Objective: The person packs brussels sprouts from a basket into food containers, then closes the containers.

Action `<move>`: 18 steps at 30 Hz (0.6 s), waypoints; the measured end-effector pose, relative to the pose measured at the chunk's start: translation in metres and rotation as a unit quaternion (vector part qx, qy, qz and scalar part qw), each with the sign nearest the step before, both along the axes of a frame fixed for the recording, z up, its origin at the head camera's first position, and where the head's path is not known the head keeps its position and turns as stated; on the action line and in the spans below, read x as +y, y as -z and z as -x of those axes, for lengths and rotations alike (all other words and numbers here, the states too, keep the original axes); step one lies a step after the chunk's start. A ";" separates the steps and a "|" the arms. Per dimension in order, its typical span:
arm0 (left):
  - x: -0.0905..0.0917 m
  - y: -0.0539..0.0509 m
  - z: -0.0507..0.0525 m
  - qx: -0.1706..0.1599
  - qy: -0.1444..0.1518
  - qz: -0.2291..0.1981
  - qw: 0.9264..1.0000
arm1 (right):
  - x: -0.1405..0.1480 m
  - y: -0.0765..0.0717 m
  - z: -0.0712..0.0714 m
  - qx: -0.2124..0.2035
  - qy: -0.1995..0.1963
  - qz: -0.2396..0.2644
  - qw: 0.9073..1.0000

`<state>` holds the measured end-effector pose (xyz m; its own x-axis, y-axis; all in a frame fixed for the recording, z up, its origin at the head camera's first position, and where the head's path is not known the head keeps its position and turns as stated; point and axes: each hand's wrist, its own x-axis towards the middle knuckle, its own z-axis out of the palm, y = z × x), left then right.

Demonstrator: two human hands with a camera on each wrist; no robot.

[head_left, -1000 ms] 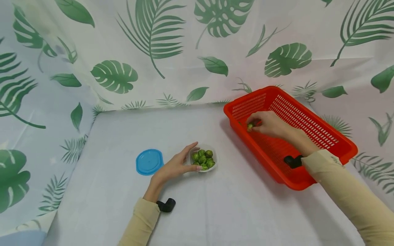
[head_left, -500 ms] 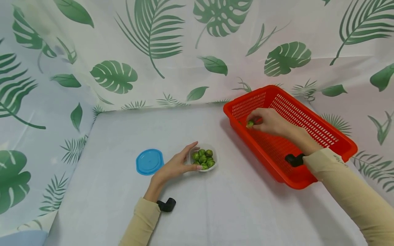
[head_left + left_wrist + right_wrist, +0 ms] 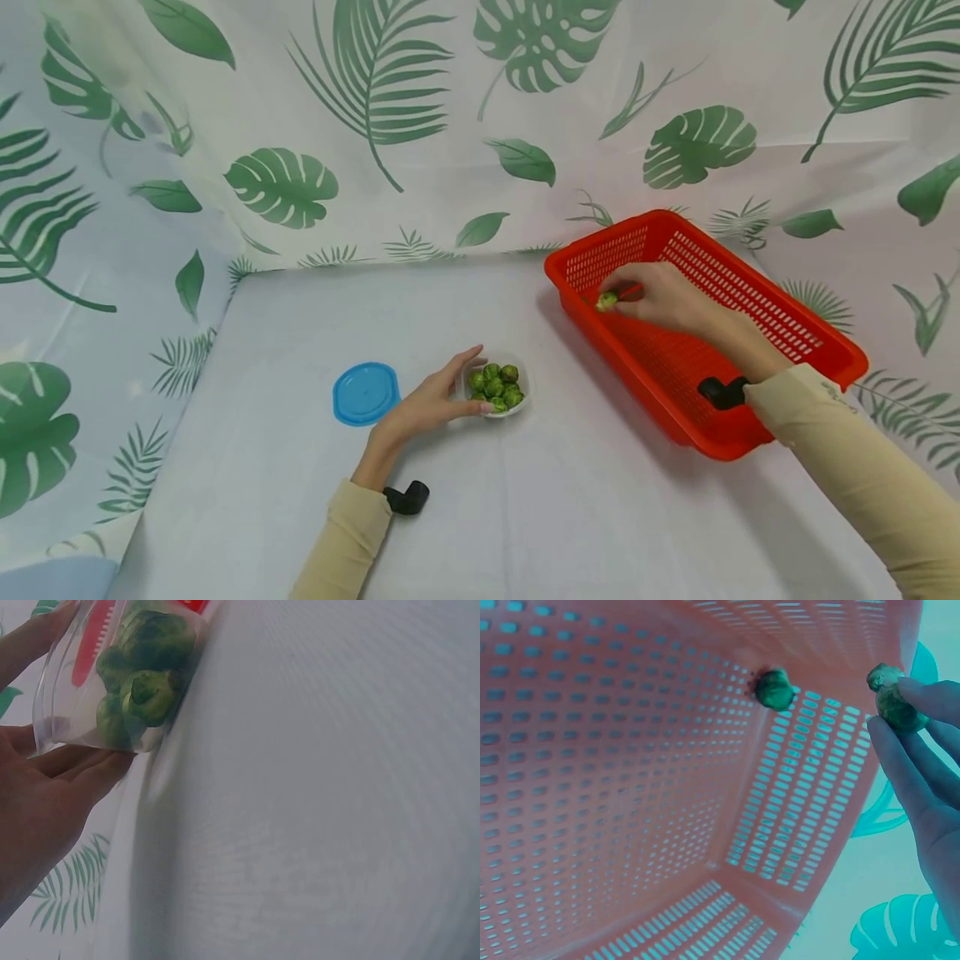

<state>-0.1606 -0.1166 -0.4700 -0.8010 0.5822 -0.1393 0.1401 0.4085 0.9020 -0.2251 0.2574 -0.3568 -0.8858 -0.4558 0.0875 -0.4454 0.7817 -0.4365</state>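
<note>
My left hand (image 3: pixel 423 406) holds the clear plastic container (image 3: pixel 527 385) on the table, thumb at its near side and fingers at its far side. Several green Brussels sprouts (image 3: pixel 494 390) fill it; the left wrist view shows them through the see-through wall (image 3: pixel 86 712). Over the left end of the red basket (image 3: pixel 626 354), my right hand (image 3: pixel 663 297) pinches one Brussels sprout (image 3: pixel 607 301) between thumb and fingertips. Its pale stem end shows in the right wrist view, where another sprout (image 3: pixel 775 689) lies in the basket's corner.
A blue lid (image 3: pixel 366 394) lies flat on the table, left of the container. The basket, with slotted walls, stands slantwise at the right, near the leaf-printed backdrop (image 3: pixel 420 150). White cloth (image 3: pixel 480 517) covers the table.
My right hand has risen slightly, and the Brussels sprout has turned in its fingers so more of its pale end shows. The left hand and the container have stayed in place.
</note>
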 end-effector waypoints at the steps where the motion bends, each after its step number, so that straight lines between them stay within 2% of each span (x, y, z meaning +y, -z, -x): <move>1: 0.000 0.000 0.000 0.000 -0.001 0.000 1.000 | -0.001 -0.001 -0.001 -0.001 0.001 0.003 1.000; 12: 0.000 -0.002 0.001 0.004 0.002 -0.002 1.000 | -0.011 -0.015 -0.006 -0.001 0.011 0.015 1.000; 18: -0.001 -0.002 -0.001 0.001 0.002 -0.001 1.000 | -0.022 -0.018 -0.011 -0.006 -0.001 0.025 1.000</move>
